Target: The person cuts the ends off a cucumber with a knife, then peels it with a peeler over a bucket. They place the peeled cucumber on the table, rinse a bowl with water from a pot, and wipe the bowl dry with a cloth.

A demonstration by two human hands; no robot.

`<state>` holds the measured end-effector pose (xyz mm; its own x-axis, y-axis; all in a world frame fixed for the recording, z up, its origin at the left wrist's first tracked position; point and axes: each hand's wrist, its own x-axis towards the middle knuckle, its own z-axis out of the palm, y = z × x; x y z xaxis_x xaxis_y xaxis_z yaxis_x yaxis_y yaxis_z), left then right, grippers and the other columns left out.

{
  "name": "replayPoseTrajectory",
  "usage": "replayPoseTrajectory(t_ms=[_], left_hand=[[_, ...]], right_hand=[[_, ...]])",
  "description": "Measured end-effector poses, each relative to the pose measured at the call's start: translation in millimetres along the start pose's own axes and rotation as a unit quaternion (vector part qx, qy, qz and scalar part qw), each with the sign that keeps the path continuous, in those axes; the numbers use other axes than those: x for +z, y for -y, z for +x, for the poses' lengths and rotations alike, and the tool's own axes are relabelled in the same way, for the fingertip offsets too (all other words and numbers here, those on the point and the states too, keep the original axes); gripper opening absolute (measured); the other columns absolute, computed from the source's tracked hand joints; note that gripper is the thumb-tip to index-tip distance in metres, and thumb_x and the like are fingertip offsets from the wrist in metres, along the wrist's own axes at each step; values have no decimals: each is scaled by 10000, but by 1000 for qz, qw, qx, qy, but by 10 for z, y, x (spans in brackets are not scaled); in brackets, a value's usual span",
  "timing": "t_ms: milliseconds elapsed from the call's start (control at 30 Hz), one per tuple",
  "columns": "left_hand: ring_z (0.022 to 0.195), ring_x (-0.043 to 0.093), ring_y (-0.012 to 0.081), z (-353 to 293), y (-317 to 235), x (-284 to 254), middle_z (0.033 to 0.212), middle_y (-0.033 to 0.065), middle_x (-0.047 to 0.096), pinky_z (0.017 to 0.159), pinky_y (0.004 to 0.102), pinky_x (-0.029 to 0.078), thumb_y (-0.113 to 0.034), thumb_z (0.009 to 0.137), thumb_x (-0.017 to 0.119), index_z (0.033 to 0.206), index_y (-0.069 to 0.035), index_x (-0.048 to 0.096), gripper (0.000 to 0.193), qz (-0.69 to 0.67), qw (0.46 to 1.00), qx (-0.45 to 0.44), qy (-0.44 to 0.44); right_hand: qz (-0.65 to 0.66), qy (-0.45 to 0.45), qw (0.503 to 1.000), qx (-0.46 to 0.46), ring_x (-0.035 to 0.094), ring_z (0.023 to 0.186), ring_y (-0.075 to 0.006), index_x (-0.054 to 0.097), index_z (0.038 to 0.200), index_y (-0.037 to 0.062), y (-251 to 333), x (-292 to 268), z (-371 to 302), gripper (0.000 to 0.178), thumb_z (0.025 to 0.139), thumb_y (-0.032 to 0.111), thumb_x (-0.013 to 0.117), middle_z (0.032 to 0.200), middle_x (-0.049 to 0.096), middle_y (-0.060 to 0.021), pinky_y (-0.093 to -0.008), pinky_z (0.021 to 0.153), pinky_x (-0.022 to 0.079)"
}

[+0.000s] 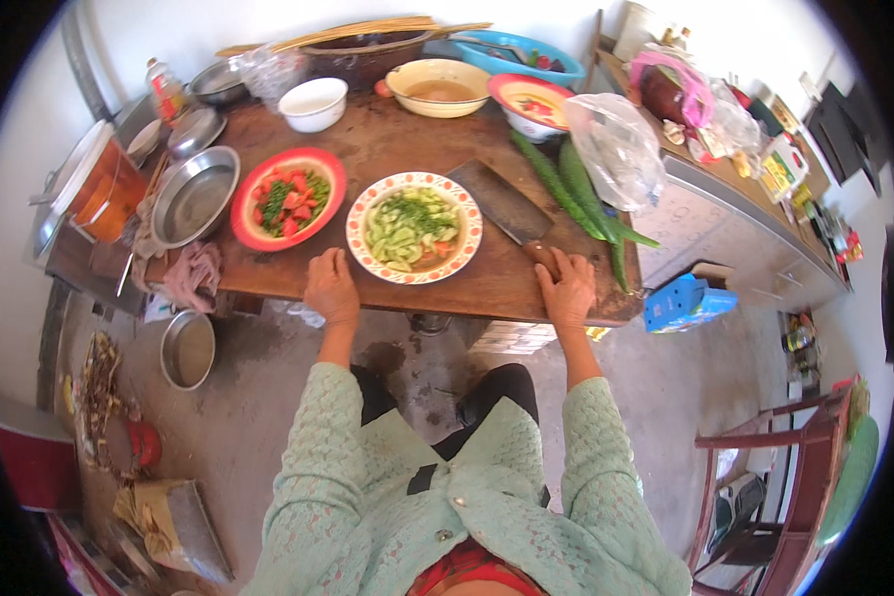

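A broad dark-metal cleaver with a brown wooden handle (pixel 504 202) is laid flat on the brown wooden table (pixel 372 149), its long axis slanted from far left to near right. Its handle end is met by the right hand (pixel 569 288); full closure cannot be told. The left hand (pixel 332 288), farther off, is rested at the near edge, fingers bent together, grip unclear.

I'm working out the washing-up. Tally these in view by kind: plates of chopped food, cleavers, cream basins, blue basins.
Plates of chopped food: 2
Cleaver: 1
Cream basin: 1
Blue basin: 1
Total: 5
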<state>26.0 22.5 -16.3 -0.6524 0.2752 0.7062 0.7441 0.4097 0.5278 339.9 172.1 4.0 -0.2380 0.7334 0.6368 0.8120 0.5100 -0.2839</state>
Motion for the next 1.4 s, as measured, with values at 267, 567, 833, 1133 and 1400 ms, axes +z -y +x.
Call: replayPoseTrajectory(t_ms=[267,567,833,1133,1400], left_hand=[[627,563,230,19,-49,-48,730,31,548,518,347,445,-196,825,601,824,-118,615,79,-18,999,29,-10],[637,566,234,26,-42,-44,741,33,551,528,351,448,-190,830,598,838,-110,613,82,-17,999,33,-6],[639,568,241,33,-52,-48,745,48,559,544,345,450,-159,831,597,842,-94,615,69,-25,999,27,-1],[645,571,242,33,-62,-59,749,56,562,546,342,452,-148,828,598,846,-83,615,69,-27,999,29,-1],[653,575,243,28,-70,-73,761,49,566,558,348,455,-146,826,596,852,-88,616,66,-25,999,13,17]], right_hand=[[15,-3,999,-49,524,920,-287,585,1124,119,6,-255,148,407,734,203,664,990,561,-89,-392,762,420],[58,-49,997,-32,525,905,-338,573,1119,73,-317,-424,802,373,752,99,631,969,574,-139,-415,791,436],[69,-55,996,-3,527,945,-347,515,1196,68,-541,-405,1308,501,711,80,639,1023,552,-178,-405,802,445],[13,2,998,-62,517,929,-317,546,1147,67,-592,-184,1228,489,691,162,696,1026,535,-133,-397,795,431],[-107,46,992,-49,506,925,-281,461,1245,113,-474,-12,1075,600,698,184,697,976,532,-85,-426,762,423]])
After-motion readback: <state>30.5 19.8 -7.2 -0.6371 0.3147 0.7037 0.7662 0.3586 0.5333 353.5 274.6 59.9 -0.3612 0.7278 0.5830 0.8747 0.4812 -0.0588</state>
